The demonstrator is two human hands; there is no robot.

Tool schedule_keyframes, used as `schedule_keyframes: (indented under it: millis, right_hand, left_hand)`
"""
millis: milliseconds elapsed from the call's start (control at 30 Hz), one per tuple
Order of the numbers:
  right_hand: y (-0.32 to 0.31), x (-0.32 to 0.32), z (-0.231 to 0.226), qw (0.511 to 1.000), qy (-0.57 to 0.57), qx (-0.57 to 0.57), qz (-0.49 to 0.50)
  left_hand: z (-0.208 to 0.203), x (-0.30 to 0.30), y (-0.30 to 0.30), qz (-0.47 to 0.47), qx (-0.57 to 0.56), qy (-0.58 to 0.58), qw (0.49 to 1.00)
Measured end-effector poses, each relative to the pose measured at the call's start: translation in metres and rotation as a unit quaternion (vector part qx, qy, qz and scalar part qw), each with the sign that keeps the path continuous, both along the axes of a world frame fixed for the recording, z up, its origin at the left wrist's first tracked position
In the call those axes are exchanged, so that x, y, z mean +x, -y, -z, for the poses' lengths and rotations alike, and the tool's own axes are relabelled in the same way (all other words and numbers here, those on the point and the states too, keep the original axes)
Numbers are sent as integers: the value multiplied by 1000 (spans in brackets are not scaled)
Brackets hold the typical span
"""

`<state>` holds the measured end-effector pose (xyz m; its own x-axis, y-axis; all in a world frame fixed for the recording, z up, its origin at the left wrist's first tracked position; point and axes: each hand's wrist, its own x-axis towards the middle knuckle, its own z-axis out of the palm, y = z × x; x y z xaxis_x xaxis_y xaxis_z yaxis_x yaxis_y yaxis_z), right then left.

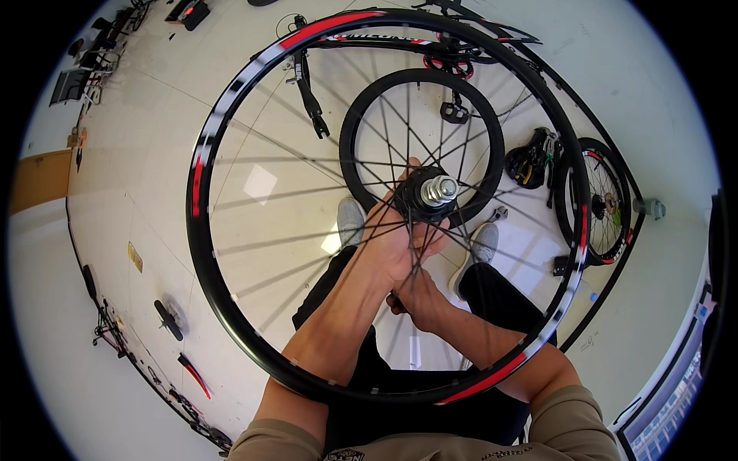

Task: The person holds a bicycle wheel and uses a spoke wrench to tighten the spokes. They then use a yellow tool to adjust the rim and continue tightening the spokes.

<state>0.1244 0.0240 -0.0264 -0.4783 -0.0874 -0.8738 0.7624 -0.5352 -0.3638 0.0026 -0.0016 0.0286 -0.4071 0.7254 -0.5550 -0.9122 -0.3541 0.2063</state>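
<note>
A bare bicycle wheel [198,230], its black rim marked with red and white, is raised before me with no tyre on it. My left hand [396,242] is closed behind the black hub [419,196], seen through the spokes, with fingers showing above and below it. A silver axle end with nuts [440,190] points up toward me. Below the hub, my right hand [415,298] is curled near my left wrist. Something small and dark shows at its fingers, too hidden to name. The spokes look partly blurred.
A black tyre [347,146] lies on the tiled floor beyond my shoes. Farther off are a bicycle frame [369,38] with its fork [307,96] and a pedal [454,113]. At right are a saddle [526,163], an adjustable wrench [500,213] and another wheel [573,203] against the wall.
</note>
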Motion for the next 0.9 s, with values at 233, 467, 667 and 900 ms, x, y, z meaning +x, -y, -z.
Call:
schedule_keyframes:
  millis: [233,467,667,900]
  right_hand:
    - [-1,-2,-4,1000,-8,-19,23]
    - [-3,-4,-18,999,-26,-26,14]
    - [-1,-3,-5,999,9,-37,34]
    - [-1,-5,-10,1000,10,-15,18]
  left_hand:
    - [2,-4,3,16,85,11,996]
    - [12,-2,9,-3,49,-1,999]
    - [4,-3,2,13,84,10,996]
    - [2,-2,3,-4,36,-9,999]
